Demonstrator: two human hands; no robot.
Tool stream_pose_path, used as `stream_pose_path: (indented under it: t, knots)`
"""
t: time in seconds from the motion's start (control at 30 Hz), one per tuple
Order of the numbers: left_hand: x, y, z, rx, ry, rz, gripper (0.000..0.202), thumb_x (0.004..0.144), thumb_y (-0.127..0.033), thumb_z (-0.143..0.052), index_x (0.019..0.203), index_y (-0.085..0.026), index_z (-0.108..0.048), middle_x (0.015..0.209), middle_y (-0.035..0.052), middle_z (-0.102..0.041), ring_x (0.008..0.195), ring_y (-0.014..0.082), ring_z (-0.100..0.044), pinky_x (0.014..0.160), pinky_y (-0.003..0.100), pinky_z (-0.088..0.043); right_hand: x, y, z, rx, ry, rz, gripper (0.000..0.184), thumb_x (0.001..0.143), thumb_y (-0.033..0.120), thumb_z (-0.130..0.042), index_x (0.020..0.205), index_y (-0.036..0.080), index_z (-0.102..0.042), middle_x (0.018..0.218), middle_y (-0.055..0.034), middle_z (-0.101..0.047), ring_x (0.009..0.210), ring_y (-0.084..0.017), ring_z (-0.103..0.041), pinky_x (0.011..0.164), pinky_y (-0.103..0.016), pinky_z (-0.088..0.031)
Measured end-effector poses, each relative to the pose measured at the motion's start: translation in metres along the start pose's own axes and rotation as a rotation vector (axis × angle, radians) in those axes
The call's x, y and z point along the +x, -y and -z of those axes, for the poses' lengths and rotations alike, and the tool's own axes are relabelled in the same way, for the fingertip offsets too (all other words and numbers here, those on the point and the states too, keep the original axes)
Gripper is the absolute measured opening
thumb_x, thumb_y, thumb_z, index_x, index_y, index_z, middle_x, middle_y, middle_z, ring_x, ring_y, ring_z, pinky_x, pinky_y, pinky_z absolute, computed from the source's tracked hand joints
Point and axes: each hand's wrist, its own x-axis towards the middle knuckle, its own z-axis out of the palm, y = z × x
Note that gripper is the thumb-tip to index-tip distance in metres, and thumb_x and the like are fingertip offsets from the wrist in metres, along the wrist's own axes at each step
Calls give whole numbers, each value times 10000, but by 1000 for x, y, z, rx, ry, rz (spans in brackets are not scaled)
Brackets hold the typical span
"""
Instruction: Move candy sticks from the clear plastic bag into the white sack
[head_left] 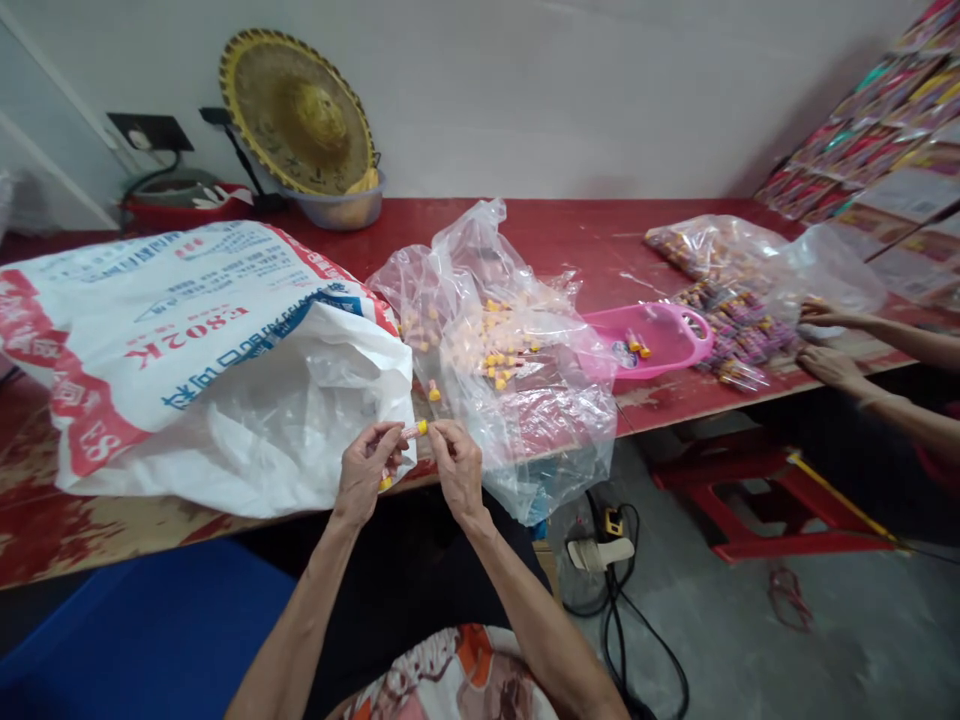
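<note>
Between my hands is a small clear tube with a yellow cap [414, 430]. My left hand [367, 460] is closed around the tube's body, and a second yellow cap shows below its fingers. My right hand [459, 462] pinches the capped end with thumb and forefinger. Just left of them lies a large white printed sack [217, 300], its mouth gaping toward my hands. A clear plastic bag [525, 440] is spread open to the right, with several yellow-capped tubes [499, 345] in it. One loose yellow-capped piece [434, 391] lies between sack and bag.
A pink plastic basket [660, 335] holds a few capped pieces. Right of it are filled bags [750, 330] and a co-worker's hands [829, 345]. A straw hat [300, 115] leans at the back. Cables [619, 600] and a red stool [772, 500] are below the table.
</note>
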Motion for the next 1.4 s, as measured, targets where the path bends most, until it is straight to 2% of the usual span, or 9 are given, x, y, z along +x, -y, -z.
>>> stream_pose_path:
  t: [0.17, 0.3, 0.43, 0.63, 0.8, 1.0, 1.2, 1.3, 1.4]
  knots:
    - [6, -1, 6, 239, -28, -115, 613, 702, -725, -840, 945, -171, -743, 706, 8, -643, 529, 115, -505, 468, 234, -394, -2, -10, 9, 101, 187, -175, 372, 1031, 483, -582, 1120, 236, -845, 784, 5, -705, 580, -147, -529, 564, -270, -489]
    - [19, -7, 8, 628, 23, -287, 379, 863, -587, -709, 929, -216, -752, 757, 13, -694, 628, 158, -587, 593, 267, -468, 2, -18, 20, -67, 280, -108, 350, 1016, 364, -579, 1244, 271, -828, 903, -3, -790, 699, -177, -658, 696, -289, -571]
    - [33, -11, -5, 1146, 91, -380, 148, 955, -361, -657, 970, -240, -742, 886, 45, -763, 837, 223, -713, 733, 304, -497, 13, -33, 40, -279, 89, 7, 349, 1017, 299, -531, 1208, 239, -817, 1168, -86, -815, 1001, -245, -756, 949, -371, -601]
    - [42, -18, -27, 1544, 315, -439, 131, 1032, -277, -582, 991, -234, -700, 1060, 96, -776, 1038, 273, -739, 820, 335, -522, 32, -67, 69, -349, -187, 45, 371, 1069, 312, -453, 1224, 197, -770, 1212, -117, -798, 1131, -259, -735, 1031, -411, -581]
    - [45, -21, -36, 1611, 332, -426, 122, 1031, -273, -601, 1028, -228, -714, 1089, 100, -778, 1053, 286, -743, 783, 334, -494, 35, -85, 69, -398, -157, 48, 363, 1043, 235, -438, 1205, 208, -762, 1179, -96, -790, 1112, -244, -721, 986, -380, -577]
    - [54, -31, -28, 1443, 217, -335, 143, 970, -390, -703, 963, -256, -752, 852, 32, -760, 841, 241, -721, 680, 297, -425, 33, -86, 69, -431, -128, 88, 356, 1029, 180, -439, 1183, 203, -760, 1139, -103, -775, 1053, -255, -724, 913, -361, -572]
    - [32, -50, -22, 1313, 33, -545, 212, 997, -428, -659, 1017, -241, -758, 827, 24, -735, 773, 205, -693, 663, 279, -405, 32, -86, 71, -464, -95, 113, 360, 1023, 165, -441, 1186, 208, -759, 1147, -101, -770, 1047, -255, -718, 902, -350, -560]
    - [23, -40, -33, 1346, 38, -566, 186, 1011, -384, -651, 1037, -233, -756, 904, 49, -764, 850, 217, -721, 693, 284, -419, 31, -86, 72, -480, -88, 116, 369, 1008, 156, -445, 1194, 217, -758, 1148, -94, -769, 1048, -253, -712, 913, -350, -561]
    - [23, -21, -47, 1439, 124, -442, 133, 1017, -298, -632, 999, -231, -745, 965, 66, -789, 889, 230, -735, 693, 298, -414, 31, -87, 71, -495, -102, 117, 369, 1007, 155, -439, 1181, 214, -759, 1134, -97, -768, 1052, -257, -711, 913, -354, -560]
